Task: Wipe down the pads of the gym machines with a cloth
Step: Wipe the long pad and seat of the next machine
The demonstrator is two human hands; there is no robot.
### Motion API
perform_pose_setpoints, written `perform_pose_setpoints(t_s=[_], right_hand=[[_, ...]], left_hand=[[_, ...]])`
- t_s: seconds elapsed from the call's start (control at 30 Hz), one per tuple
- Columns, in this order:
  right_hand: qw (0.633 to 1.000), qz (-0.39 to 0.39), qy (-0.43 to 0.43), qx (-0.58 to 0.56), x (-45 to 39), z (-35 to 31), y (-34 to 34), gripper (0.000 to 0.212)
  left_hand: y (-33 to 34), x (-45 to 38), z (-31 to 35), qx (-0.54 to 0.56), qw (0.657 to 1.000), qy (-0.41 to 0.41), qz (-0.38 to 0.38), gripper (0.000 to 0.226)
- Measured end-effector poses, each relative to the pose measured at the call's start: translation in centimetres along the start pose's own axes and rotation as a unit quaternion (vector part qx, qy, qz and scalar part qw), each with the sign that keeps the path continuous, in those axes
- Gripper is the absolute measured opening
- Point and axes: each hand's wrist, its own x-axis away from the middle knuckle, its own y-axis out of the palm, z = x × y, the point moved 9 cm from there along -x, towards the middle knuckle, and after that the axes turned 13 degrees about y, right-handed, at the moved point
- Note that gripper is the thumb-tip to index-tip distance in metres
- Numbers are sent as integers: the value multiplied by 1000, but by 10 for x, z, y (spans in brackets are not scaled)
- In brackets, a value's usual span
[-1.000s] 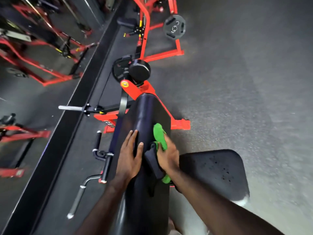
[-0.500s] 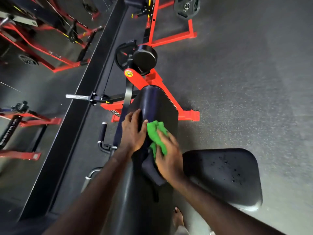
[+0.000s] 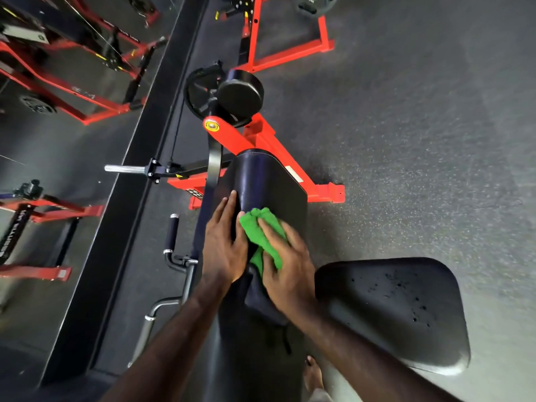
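Note:
A long black pad (image 3: 269, 181) runs away from me on a red-framed machine (image 3: 272, 140). A green cloth (image 3: 258, 230) lies on the pad's upper middle. My right hand (image 3: 290, 271) presses down on the cloth with its fingers spread and fairly straight. Just left of the cloth, my left hand (image 3: 223, 250) rests flat on the pad's left side, fingers pointing up the pad. A dark flap of material shows under my right wrist. A wide black seat pad (image 3: 391, 309) with dark specks sits lower right.
A round black roller pad (image 3: 240, 94) stands beyond the long pad's far end. Chrome handles (image 3: 171, 233) and a chrome weight peg (image 3: 124, 169) stick out on the left, beside a mirror wall (image 3: 43, 140). Another red rack (image 3: 290, 53) stands at the top. Grey speckled floor spreads right.
Both hands and the green cloth have moved up the pad toward its far end. My right hand has flattened out over the cloth. The view has shifted closer.

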Motion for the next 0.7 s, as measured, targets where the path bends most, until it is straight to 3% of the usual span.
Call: perform_pose_setpoints(t_s=[0.17, 0.23, 0.3, 0.37, 0.53, 0.6, 0.7], right_hand=[[986, 77, 141, -42, -106, 13, -5, 64], [997, 38, 71, 0, -89, -5, 3, 64], [997, -27, -54, 39, -43, -15, 6, 64], [994, -59, -80, 38, -31, 8, -1, 69], [983, 87, 149, -60, -81, 43, -4, 66], [978, 97, 174, -67, -61, 46, 1, 66], [987, 38, 151, -50, -12, 63, 0, 68]], left_hand=[[0, -3, -2, -11, 1000, -4, 2, 54], [-1, -3, -2, -12, 1000, 8, 0, 52], [0, -3, -3, -7, 1000, 16, -3, 51], [0, -1, -4, -4, 1000, -6, 5, 53], [-3, -4, 1, -24, 1000, -3, 7, 56], [-3, -4, 2, -33, 999, -3, 7, 57], [0, -3, 2, -32, 999, -2, 7, 58]])
